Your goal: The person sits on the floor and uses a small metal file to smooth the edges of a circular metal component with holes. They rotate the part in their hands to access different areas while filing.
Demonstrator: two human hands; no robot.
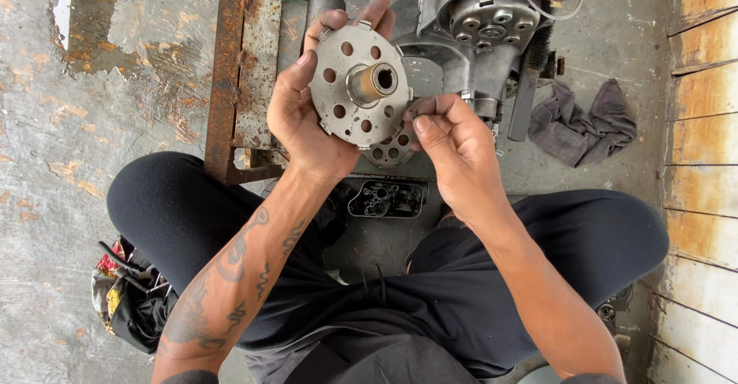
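My left hand (301, 119) holds up a round grey metal disc (360, 84) with several holes and a brass-coloured hub in its middle, fingers wrapped round its rim. My right hand (453, 149) is pinched against the disc's right lower edge, fingertips closed on a small part that I cannot make out. Below the disc, a second perforated round plate (388, 152) shows partly between the hands.
An engine block (480, 26) lies on the concrete floor past the hands, beside a rusty metal frame (242, 69). A grey rag (580, 123) lies to the right, a dark engine cover (387, 199) near my knees, a bag with tools (127, 292) at left.
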